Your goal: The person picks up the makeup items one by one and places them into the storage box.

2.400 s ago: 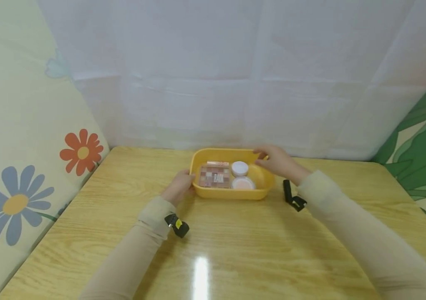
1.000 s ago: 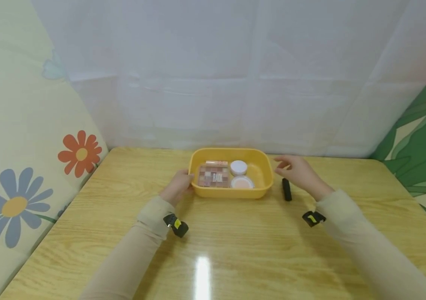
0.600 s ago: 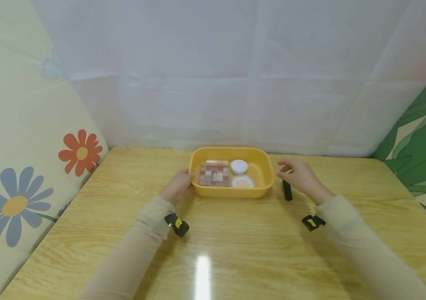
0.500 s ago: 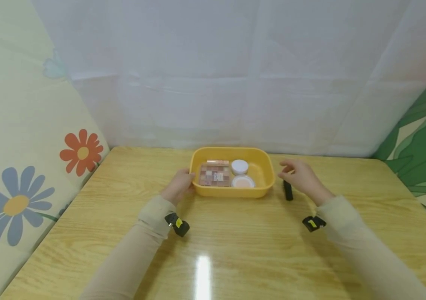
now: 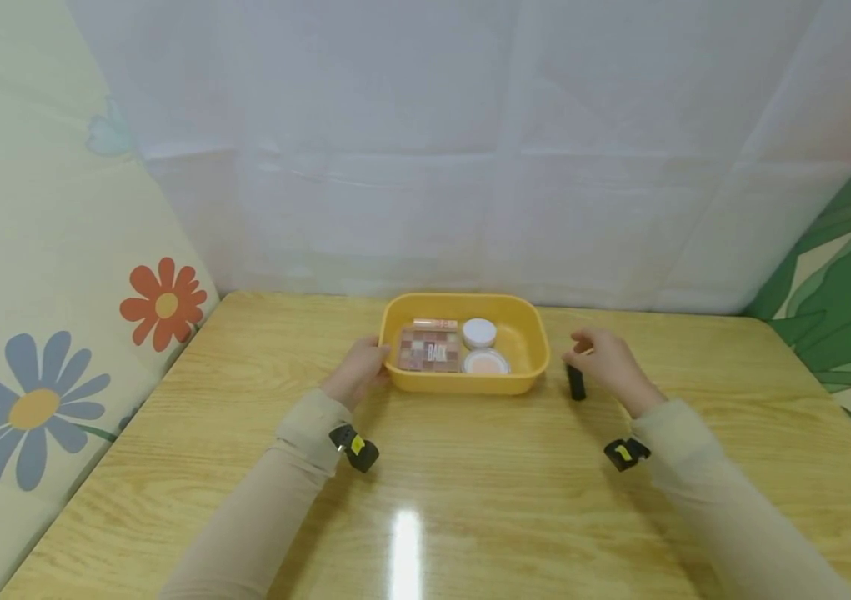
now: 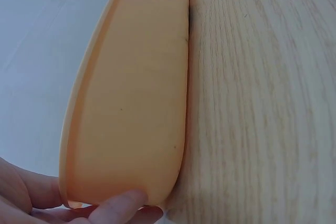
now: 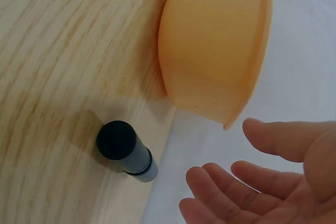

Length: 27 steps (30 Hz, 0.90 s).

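Note:
A yellow plastic basket [image 5: 463,384] stands toward the back of the table. My left hand [image 5: 356,372] grips its left end; in the left wrist view the thumb [image 6: 122,203] lies on the outer wall. Inside are an eyeshadow palette [image 5: 425,353], an orange-lettered lip gloss tube [image 5: 434,325], a white round jar [image 5: 479,333] and a clear-rimmed round compact [image 5: 485,362]. A black cosmetic tube [image 7: 118,141] with a grey end lies on the table right of the basket. My right hand [image 5: 608,367] hovers over its far end, thumb and fingers apart, holding nothing.
The wooden table [image 5: 485,492] ends behind the basket at a white cloth backdrop [image 5: 395,167]. Flower-printed cloth [image 5: 12,275] hangs at the left, with more at the right. Both wrists carry small black cameras.
My right hand has left the basket's right end, moved rightward, then lowered nearer the black tube. The left hand keeps its hold; the basket's contents look the same.

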### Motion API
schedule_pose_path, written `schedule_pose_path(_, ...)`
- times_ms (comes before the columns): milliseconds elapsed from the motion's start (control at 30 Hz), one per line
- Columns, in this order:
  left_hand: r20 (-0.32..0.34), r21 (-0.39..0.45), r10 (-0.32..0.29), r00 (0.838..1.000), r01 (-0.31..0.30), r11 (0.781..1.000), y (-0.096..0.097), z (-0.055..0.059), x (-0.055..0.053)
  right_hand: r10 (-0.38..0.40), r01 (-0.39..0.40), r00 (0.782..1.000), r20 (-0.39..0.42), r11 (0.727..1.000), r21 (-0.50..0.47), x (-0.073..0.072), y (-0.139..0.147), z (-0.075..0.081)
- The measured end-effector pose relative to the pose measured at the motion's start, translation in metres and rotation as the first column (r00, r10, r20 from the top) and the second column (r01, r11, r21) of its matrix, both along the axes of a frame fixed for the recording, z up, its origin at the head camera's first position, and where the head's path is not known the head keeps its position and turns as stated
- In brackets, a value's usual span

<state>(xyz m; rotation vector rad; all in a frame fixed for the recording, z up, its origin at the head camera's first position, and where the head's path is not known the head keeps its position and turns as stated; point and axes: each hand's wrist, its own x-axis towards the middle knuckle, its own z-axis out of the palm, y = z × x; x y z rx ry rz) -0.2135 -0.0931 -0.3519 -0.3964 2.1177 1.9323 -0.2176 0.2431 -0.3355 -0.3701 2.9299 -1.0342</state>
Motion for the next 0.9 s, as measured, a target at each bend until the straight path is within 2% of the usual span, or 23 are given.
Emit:
schedule_pose_path(133,-0.003,0.010,0.000,1.000,0.000,1.000,0.000,0.000,-0.001,-0.008,0.008,1.000,0.009,1.000,0.006,0.000,0.001,-0.003)
schedule_pose_path(367,0.004,0.000,-0.009,1.000,0.009,1.000,-0.001,0.000,0.000,-0.036,0.030,0.991,0.131,0.999,0.044,-0.003,0.003,-0.011)
schedule_pose_path(600,-0.010,0.014,-0.005,1.000,0.006,1.000,-0.001,-0.003,-0.002,-0.047,0.033,0.991,0.125,0.994,0.109,-0.008,0.004,-0.020)
schedule_pose_path(900,0.006,0.004,-0.009,1.000,0.009,1.000,-0.002,-0.002,-0.002,-0.063,0.035,0.968,0.242,0.992,0.120,-0.010,0.006,-0.023)
